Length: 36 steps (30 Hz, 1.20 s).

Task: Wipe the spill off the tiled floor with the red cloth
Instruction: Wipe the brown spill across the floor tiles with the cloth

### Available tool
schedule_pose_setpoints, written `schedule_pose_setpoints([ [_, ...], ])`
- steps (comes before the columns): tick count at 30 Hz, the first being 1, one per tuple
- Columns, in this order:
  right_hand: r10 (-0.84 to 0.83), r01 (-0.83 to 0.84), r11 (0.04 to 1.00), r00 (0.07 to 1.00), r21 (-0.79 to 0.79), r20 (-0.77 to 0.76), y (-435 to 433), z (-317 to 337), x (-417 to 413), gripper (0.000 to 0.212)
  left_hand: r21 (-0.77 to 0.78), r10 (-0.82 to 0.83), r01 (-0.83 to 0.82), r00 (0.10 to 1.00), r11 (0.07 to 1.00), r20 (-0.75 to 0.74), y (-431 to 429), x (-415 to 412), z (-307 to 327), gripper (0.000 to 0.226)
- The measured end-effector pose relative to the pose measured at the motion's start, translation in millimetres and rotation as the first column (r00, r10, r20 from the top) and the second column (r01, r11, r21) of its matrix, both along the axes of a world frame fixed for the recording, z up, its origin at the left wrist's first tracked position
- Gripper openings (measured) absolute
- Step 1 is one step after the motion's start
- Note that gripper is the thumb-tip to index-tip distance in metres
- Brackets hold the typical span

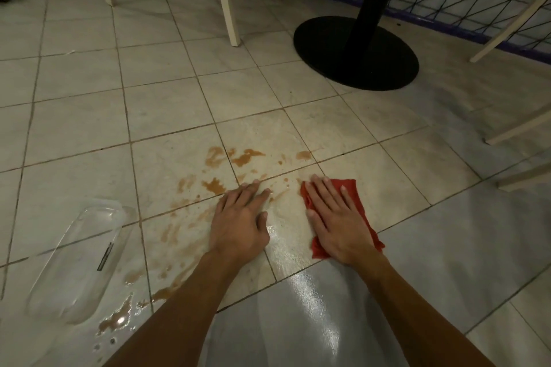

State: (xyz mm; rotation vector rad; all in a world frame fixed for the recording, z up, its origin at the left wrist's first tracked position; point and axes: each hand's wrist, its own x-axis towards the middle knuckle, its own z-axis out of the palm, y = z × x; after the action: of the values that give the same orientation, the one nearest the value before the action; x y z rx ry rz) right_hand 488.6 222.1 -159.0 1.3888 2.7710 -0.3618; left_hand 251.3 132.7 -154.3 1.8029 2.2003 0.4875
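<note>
Head view: right hand [337,223] lay flat, fingers spread, pressing red cloth [351,188] onto tiled floor [167,116]. Left hand [241,217] was flat and empty beside cloth. Most of brown spill [214,185] left of cloth remained; wiping looked barely started.

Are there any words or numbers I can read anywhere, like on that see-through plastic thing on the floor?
No text can be read.
The clear plastic container has a dark label strip along its side: too small and blurred to read.
Red cloth, tiled floor, black table base: no writing visible.
</note>
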Motion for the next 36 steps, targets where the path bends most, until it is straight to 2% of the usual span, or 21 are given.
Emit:
schedule_pose_setpoints([
  [2, -0.052, 0.052, 0.999, 0.999, 0.008, 0.005, -4.2, -1.2, 20.4, 0.068, 0.009, -0.009, 0.009, 1.000, 1.000, 0.007, -0.6, -0.7, -0.4, 0.056],
  [4, -0.215, 0.215, 0.976, 0.976, 0.010, 0.021, 5.7, -1.4, 23.1, 0.069, 0.009, -0.005, 0.005, 1.000, 1.000, 0.019, -2.1, -0.6, -1.0, 0.055],
  [6, -0.370, 0.370, 0.929, 0.929, -0.006, 0.025, 23.3, 0.5, 6.2, 0.066, 0.005, -0.003, 0.003, 1.000, 1.000, 0.019, -2.7, 0.8, -2.1, 0.055],
  [8, -0.423, 0.423, 0.906, 0.906, -0.031, 0.021, 36.7, 2.9, -18.0, 0.065, 0.003, 0.003, -0.004, 1.000, 1.000, 0.017, -2.9, 1.4, -2.2, 0.056],
  [10, -0.333, 0.333, 0.943, 0.943, -0.029, 0.008, 38.1, 3.9, -30.9, 0.065, 0.000, 0.003, -0.003, 1.000, 1.000, 0.007, -3.6, 1.4, -1.6, 0.056],
  [12, -0.137, 0.137, 0.991, 0.991, -0.006, -0.013, 25.8, 2.1, -24.6, 0.065, 0.002, -0.001, 0.001, 1.000, 1.000, 0.008, -3.4, -0.3, -1.7, 0.056],
  [14, 0.029, -0.028, 0.999, 0.999, 0.020, -0.027, 11.9, -1.8, -0.9, 0.064, 0.003, -0.008, 0.008, 1.000, 1.000, 0.003, -3.9, -1.7, -2.1, 0.055],
  [15, 0.049, -0.048, 0.999, 0.998, 0.026, -0.026, 9.4, -2.5, 11.5, 0.064, 0.003, -0.010, 0.010, 1.000, 1.000, -0.008, -4.8, -2.3, -2.9, 0.055],
  [17, -0.032, 0.032, 0.999, 0.999, 0.024, -0.006, 16.3, -2.0, 23.7, 0.065, 0.000, -0.014, 0.014, 1.000, 1.000, -0.015, -4.9, -3.7, -4.2, 0.055],
  [21, -0.351, 0.351, 0.936, 0.936, -0.013, 0.011, 36.0, 1.5, -6.2, 0.065, -0.025, 0.000, 0.000, 1.000, 1.000, -0.008, -5.8, 0.0, -3.6, 0.057],
  [23, -0.327, 0.327, 0.944, 0.945, -0.031, 0.015, 33.7, 4.9, -26.2, 0.064, -0.037, -0.003, 0.003, 1.000, 0.999, -0.013, -6.3, 0.2, -2.9, 0.058],
  [27, -0.017, 0.017, 1.000, 1.000, -0.005, -0.013, 0.2, 2.2, -13.4, 0.065, -0.027, -0.020, 0.019, 0.999, 0.999, -0.027, -10.1, -5.4, 0.2, 0.058],
  [29, 0.032, -0.032, 0.999, 0.999, 0.001, -0.012, -8.3, 0.4, 10.6, 0.066, -0.021, -0.034, 0.033, 0.999, 0.999, -0.042, -12.9, -9.6, 0.6, 0.058],
  [32, -0.133, 0.133, 0.991, 0.991, 0.003, 0.016, 2.9, 0.0, 19.2, 0.069, -0.018, -0.032, 0.031, 0.998, 0.999, -0.057, -17.3, -15.9, 0.2, 0.059],
  [34, -0.277, 0.277, 0.961, 0.961, 0.006, 0.018, 18.9, -0.3, -0.6, 0.066, -0.024, -0.015, 0.013, 0.998, 1.000, -0.065, -18.7, -18.9, -0.5, 0.061],
  [36, -0.351, 0.352, 0.936, 0.936, -0.014, 0.017, 30.0, 0.5, -27.9, 0.064, -0.041, -0.006, 0.003, 0.997, 0.999, -0.080, -18.6, -21.8, -2.0, 0.065],
])
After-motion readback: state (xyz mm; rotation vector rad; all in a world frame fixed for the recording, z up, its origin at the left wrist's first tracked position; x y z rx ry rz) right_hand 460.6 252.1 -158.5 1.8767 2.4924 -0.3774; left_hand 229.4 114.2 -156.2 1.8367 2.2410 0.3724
